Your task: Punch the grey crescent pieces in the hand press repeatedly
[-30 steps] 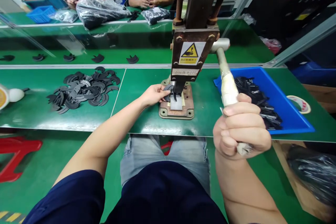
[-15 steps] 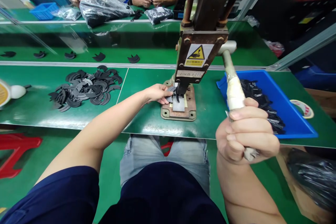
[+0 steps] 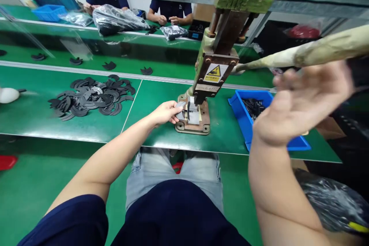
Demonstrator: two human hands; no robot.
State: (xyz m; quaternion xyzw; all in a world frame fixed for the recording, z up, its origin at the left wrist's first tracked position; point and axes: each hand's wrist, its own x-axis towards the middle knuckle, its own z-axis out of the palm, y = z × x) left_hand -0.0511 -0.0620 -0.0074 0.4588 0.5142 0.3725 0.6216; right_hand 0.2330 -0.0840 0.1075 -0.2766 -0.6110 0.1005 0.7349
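Note:
My left hand pinches a grey curved flat piece at the left side of the hand press's base. A thin black curved part stands on the light metal plate, beside the held piece and below the raised ram. My right hand, blurred by motion, is up on the right just under the press's long tape-wrapped lever. Its palm is unwrapped from the lever and its fingers are loosely bent; whether it touches the lever I cannot tell.
Left of the press lies a heap of grey curved pieces. A blue bin with black parts stands to the right. Several curved pieces, one of them a dark piece, lie spaced along the strip behind. Two people sit across the bench.
The lever has swung up from its lower position, and my right hand has risen and loosened its grip. The ram has lifted from the plate. My left hand has shifted slightly left, still pinching the piece.

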